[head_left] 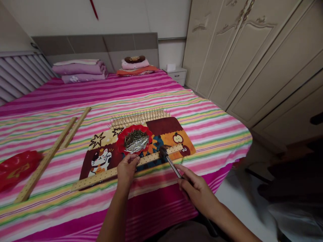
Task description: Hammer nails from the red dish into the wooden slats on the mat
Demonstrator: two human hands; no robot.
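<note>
My right hand (198, 190) is wrapped round a hammer (174, 168), whose dark head lies over a wooden strip (151, 158) dotted with small holes. My left hand (128, 168) rests on the same strip, thumb and fingertips pinched together; whatever is between them is too small to make out. Just beyond the left fingertips stands a red scalloped dish (121, 137) full of loose nails (136, 141). Under the dish and strip lies a patterned mat (164, 137) with a cat picture. Behind the dish, a wooden strip (148, 117) bristles with many upright nails.
Two more wooden strips (47, 161) (78, 126) lie to the left on the striped bedspread (212, 134). A red plate (19, 168) sits at the left edge. Folded bedding (83, 69) is stacked by the headboard (88, 43). A wardrobe (227, 53) stands at the right.
</note>
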